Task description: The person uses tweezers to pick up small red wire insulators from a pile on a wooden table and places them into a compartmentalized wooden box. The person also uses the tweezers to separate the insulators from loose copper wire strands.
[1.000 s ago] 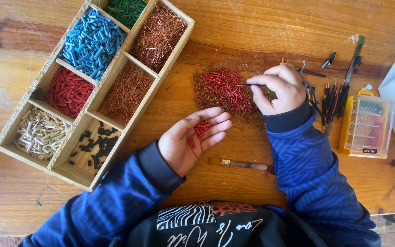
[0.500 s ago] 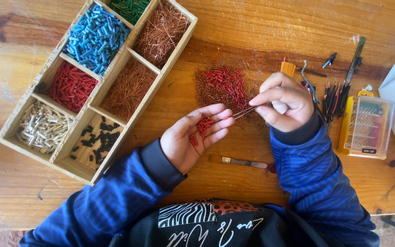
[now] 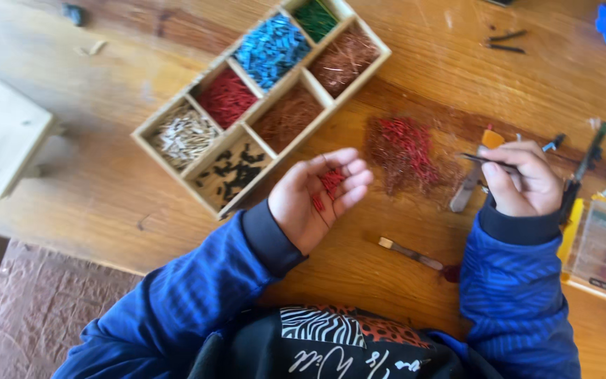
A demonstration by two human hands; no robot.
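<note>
The left hand (image 3: 317, 200) lies cupped open as a dish for red bits (image 3: 327, 184); the right hand (image 3: 520, 179) pinches tweezers (image 3: 489, 161) beside the pile (image 3: 405, 151).

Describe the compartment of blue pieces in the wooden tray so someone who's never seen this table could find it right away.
Start at the wooden divided tray lying slantwise on the wooden table, beyond the left hand. The blue pieces fill a compartment in its far row, between the green pieces and red pieces. It is the only blue fill.
</note>
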